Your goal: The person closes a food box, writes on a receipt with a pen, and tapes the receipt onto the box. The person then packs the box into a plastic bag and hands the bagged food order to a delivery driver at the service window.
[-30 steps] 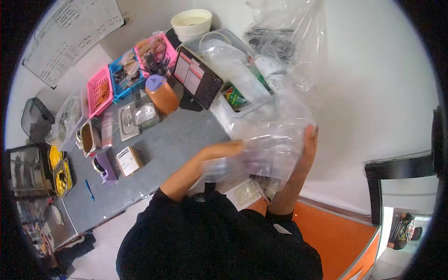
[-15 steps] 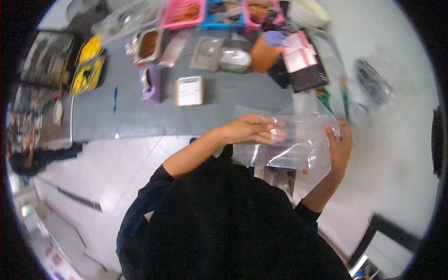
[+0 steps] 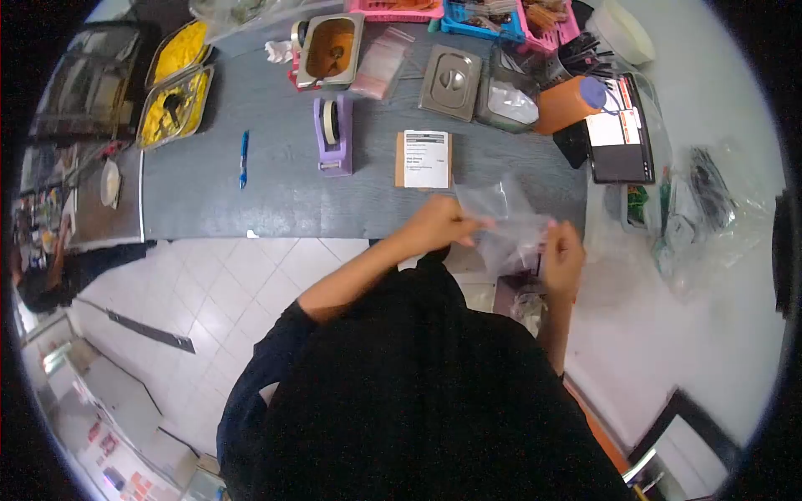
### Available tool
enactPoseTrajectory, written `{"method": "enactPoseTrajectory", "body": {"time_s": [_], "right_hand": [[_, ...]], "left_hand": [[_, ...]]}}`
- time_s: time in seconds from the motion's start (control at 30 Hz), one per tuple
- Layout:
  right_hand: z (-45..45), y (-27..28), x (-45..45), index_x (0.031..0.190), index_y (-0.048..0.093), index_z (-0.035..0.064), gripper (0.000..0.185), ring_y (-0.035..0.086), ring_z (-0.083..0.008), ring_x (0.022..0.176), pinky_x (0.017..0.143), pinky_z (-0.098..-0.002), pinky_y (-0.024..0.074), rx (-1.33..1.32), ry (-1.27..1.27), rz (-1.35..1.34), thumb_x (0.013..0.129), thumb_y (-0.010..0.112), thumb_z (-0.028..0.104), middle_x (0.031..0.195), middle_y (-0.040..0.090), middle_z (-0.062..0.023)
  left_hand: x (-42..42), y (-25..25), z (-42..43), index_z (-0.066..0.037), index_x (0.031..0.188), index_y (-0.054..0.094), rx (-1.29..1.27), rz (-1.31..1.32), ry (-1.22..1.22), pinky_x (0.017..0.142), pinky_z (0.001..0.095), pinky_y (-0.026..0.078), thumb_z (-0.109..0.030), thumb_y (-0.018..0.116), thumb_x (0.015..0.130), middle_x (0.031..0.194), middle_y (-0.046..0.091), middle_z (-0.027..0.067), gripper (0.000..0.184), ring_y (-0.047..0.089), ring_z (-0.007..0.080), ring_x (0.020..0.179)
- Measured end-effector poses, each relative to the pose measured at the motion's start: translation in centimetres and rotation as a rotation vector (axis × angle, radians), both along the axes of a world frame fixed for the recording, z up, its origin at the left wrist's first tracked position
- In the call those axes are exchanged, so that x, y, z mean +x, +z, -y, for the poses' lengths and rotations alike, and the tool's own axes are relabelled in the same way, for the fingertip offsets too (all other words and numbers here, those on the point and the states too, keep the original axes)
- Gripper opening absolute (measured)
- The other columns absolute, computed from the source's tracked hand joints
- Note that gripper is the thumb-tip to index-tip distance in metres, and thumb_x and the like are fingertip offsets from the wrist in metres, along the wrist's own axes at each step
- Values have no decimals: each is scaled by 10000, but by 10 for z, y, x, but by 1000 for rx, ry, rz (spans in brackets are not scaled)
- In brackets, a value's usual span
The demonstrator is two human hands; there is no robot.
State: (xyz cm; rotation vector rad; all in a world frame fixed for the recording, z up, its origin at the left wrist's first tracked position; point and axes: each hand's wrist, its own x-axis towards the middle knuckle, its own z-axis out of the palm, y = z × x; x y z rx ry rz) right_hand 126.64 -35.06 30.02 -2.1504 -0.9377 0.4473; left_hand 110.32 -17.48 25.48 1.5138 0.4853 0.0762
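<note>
A clear plastic bag hangs between my two hands, over the front edge of the table. My left hand pinches its left side between thumb and fingers. On the opposite side my right hand is closed on the bag with curled fingers. Just behind the bag, on the table, lies a small brown box with a printed white label on top. To the left of that box stands a purple tape dispenser holding a roll of tape.
On the grey table are a blue pen, trays of yellow food, a steel pan of brown sauce, a lidded steel pan, an orange bottle and a tablet. Another person stands at far left.
My hands have come closer together, the right one moving left, and the bag is now bunched rather than spread. My view has turned right, so the table's things appear further left or shifted.
</note>
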Motion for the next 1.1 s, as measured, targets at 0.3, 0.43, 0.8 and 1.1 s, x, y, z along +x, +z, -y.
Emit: {"method": "enactPoseTrajectory", "body": {"time_s": [0.3, 0.43, 0.8, 1.1], "right_hand": [[-75, 12, -49, 863, 499, 23, 74, 487, -98, 648, 617, -208, 436, 162, 122, 231, 873, 567, -4, 791, 524, -33], [-47, 0, 13, 897, 544, 45, 111, 538, -171, 670, 622, -348, 449, 109, -423, 152, 842, 635, 75, 689, 533, -53], [-105, 22, 40, 899, 519, 39, 123, 405, -51, 497, 397, -229, 339, 556, -727, -490, 876, 624, 101, 589, 439, 33], [-142, -6, 50, 1040, 492, 36, 230, 543, -104, 818, 662, -283, 471, 719, -164, -704, 915, 573, 211, 958, 536, -29]], "left_hand": [[-6, 24, -38, -7, 842, 541, 348, 166, 216, 682, 339, 495, -3, 601, 756, 851, 604, 116, 104, 605, 194, 800], [-21, 11, -83, -5, 895, 541, 801, -108, 294, 704, 297, 474, 11, 571, 781, 733, 574, 106, 119, 581, 147, 742], [11, 24, -93, -10, 790, 504, 399, 130, 644, 562, 275, 446, 15, 534, 804, 697, 543, 62, 41, 557, 139, 653], [9, -4, -90, -26, 1001, 538, 152, 161, 817, 586, 259, 477, -130, 563, 890, 810, 577, 63, 155, 569, 148, 715]]}}
